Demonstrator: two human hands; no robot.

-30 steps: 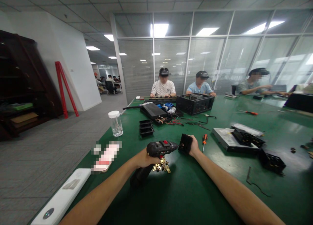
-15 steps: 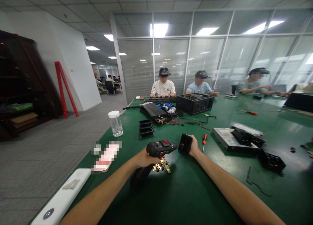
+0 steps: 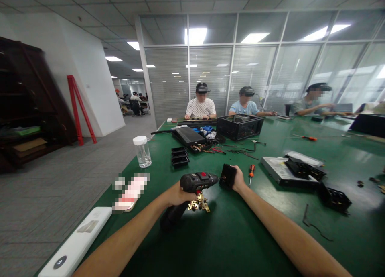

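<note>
My left hand (image 3: 177,195) is wrapped round the grip of a black power drill (image 3: 198,182), which points right. The drill's tip is close to a black plastic part (image 3: 227,176), and whether they touch I cannot tell. My right hand (image 3: 239,180) grips that part at its right side, fingers mostly hidden behind it. Small brass-coloured metal pieces (image 3: 199,204) lie in a pile just below the drill. An orange-handled screwdriver (image 3: 252,171) rests right of my right hand.
Stacked black trays (image 3: 179,157), a lidded clear jar (image 3: 142,152) and a phone (image 3: 131,193) are at the left. Further back stand a black case (image 3: 240,127) and loose cables. A silver-grey box (image 3: 278,172) lies at the right. Several people sit beyond.
My hands, the drill and the black part look almost unmoved. Across the table, the person in light blue has stretched a hand further right.
</note>
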